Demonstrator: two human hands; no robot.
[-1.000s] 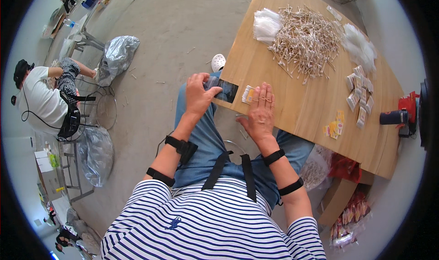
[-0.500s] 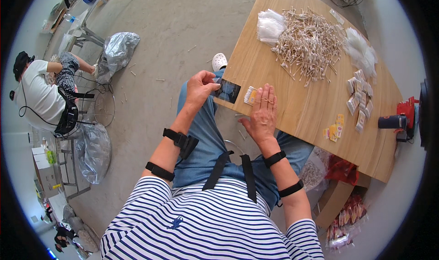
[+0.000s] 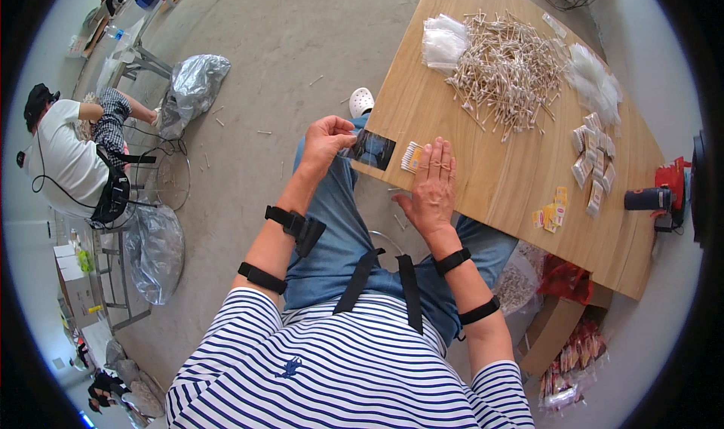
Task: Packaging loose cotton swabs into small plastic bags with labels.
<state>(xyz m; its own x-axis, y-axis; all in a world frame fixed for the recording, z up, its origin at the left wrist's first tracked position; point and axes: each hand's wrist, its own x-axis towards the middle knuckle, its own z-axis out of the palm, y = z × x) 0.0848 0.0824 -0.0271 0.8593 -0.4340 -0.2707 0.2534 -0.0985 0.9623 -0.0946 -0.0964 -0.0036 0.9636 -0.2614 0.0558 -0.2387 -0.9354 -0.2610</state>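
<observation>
At the table's near left corner lies a dark glossy square (image 3: 374,150) with pale reflections. My left hand (image 3: 325,143) is at its left edge, thumb and fingers pinched together; whatever thin thing they hold is too unclear to name. A small row of cotton swabs (image 3: 411,156) with a yellow card lies just right of the square. My right hand (image 3: 435,186) rests flat over the right part of that row, fingers stretched out, and covers some of it. Farther up the table spreads a big loose heap of cotton swabs (image 3: 505,74).
Clear plastic bags (image 3: 443,43) lie left of the heap, more bags (image 3: 593,82) right of it. Filled swab packs (image 3: 593,157) and yellow cards (image 3: 554,212) are on the right of the wooden table (image 3: 483,169). A dark cylinder (image 3: 646,200) stands at its right edge. A co-worker (image 3: 72,146) sits far left.
My left hand has shifted slightly left, off the dark square toward its edge. My right hand stays flat over the swab row.
</observation>
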